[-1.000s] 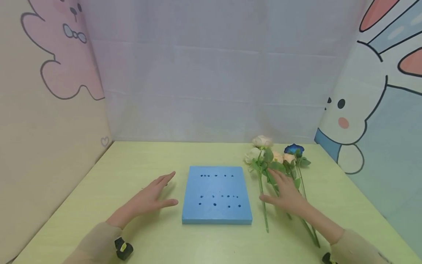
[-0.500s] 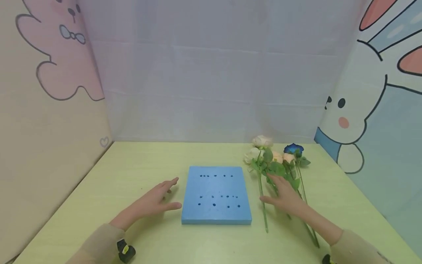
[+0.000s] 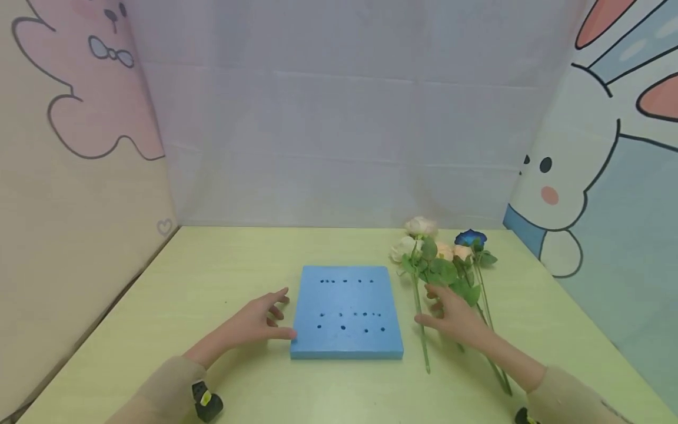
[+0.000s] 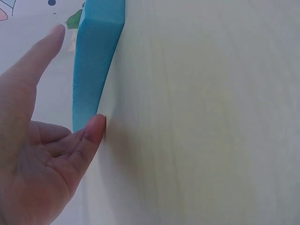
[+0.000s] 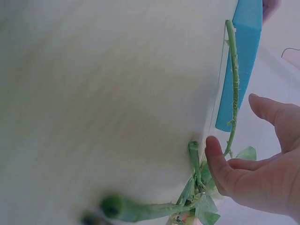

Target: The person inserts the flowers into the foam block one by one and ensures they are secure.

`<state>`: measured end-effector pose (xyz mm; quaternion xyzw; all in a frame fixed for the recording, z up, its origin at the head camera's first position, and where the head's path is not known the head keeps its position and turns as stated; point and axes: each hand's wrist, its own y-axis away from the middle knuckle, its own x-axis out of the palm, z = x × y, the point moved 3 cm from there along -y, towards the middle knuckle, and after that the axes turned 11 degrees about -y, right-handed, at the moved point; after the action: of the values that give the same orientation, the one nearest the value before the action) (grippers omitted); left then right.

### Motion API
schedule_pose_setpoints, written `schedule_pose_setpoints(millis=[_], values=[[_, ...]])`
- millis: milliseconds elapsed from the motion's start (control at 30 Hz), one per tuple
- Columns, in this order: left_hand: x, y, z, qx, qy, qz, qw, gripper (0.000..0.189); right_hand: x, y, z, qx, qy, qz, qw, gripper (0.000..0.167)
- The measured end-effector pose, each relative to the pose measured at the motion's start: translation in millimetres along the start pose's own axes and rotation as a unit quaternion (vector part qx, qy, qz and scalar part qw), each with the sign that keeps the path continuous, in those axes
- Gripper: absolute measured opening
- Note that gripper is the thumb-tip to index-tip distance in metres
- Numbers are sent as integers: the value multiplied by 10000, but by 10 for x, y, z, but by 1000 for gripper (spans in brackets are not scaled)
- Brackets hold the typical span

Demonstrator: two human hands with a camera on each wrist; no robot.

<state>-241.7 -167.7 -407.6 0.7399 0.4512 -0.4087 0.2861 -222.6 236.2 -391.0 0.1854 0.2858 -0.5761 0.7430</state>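
Two, relaxed and empty, flanking blue board (image 3: 345, 298): left hand (image 3: 259, 320); right hand (image 3: 457, 318), near flowers (image 3: 442, 270). Apparently reaching; grasping calls for curled fingers.

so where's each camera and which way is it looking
Head: worn there, looking forward and down at the flat blue holed block; left hand and right hand show.
Left wrist: worn there, facing the block's side; left hand shows.
Right wrist: worn there, facing thin green flower stems; right hand shows.
Both wrist views share the block.
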Motion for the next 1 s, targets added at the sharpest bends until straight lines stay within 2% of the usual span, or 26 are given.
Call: schedule_pose_setpoints(millis=[133,433,733,1000], values=[[17,19,-41,158,220,105,9996,103,22,12,-14,151,-256,205,9993,81],[99,27,-71,225,664,203,9973,101,58,14,-57,632,-1024,693,9903,81],[153,36,-98,167,796,289,9963,104,82,13,-66,716,-1207,822,9867,80],[155,22,-79,172,778,293,9964,106,102,9,-55,896,-1591,919,9789,78]])
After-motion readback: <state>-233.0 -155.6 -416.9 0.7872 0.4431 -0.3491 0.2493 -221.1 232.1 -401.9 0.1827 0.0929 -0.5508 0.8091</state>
